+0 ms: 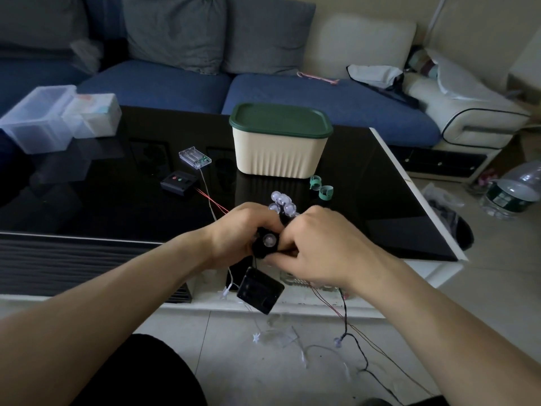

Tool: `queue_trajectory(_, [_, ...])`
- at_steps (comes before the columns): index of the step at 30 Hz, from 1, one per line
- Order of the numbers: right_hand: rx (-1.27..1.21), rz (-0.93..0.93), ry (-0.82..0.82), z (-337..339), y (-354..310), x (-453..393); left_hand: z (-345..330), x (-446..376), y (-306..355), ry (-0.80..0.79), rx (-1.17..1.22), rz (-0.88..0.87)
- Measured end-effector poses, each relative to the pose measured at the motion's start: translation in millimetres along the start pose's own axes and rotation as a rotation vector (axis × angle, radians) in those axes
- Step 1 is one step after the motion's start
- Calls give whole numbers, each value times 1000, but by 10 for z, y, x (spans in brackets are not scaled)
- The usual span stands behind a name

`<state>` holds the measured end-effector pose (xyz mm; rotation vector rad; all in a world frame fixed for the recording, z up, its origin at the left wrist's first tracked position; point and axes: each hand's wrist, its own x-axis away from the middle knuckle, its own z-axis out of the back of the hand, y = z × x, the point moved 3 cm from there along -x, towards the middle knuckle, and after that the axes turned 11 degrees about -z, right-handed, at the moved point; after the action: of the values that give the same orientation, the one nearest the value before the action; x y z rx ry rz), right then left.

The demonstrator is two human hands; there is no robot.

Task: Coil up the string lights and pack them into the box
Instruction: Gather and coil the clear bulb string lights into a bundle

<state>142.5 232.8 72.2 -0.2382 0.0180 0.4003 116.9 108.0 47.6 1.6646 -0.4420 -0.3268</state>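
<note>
Both hands meet over the near edge of the black glass table (117, 206). My left hand (237, 230) grips a bundle of string lights (281, 203) with clear round bulbs sticking up above my fingers. My right hand (319, 247) pinches the dark wire at the bundle's lower side. A black battery pack (259, 290) dangles below the hands. The rest of the dark wire (348, 332) trails down to the floor. The cream box (278, 150) with its green lid (279, 118) on stands behind the hands on the table.
A clear battery holder (194, 157) and a black switch box (178, 183) with thin wires lie on the table's left middle. Two green clips (322, 187) sit beside the box. Clear plastic bins (44, 118) stand far left. Star-shaped lights (257, 336) lie on the tiled floor. A sofa runs behind.
</note>
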Motion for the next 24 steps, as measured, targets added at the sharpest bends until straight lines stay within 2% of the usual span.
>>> queue_trajectory(5, [-59, 6, 177, 91, 71, -24, -28, 21, -34, -128, 68, 105])
queue_trajectory(7, [-115, -6, 222, 105, 138, -37, -30, 23, -54, -228, 41, 107])
queue_trajectory(9, [-215, -27, 223, 103, 219, -63, -41, 40, -79, -343, -29, 103])
queue_trajectory(11, [-360, -78, 171, 81, 296, -81, -53, 61, -87, -390, -111, 119])
queue_trajectory(16, [-716, -138, -140, -11, 444, -86, -108, 98, -51, -352, -207, 140])
queue_trajectory(20, [-803, -138, -189, -9, 553, -92, -47, 64, -61, -243, -207, 166])
queue_trajectory(24, [-804, -195, -162, -17, 669, -69, 4, 38, -47, -155, -169, 132])
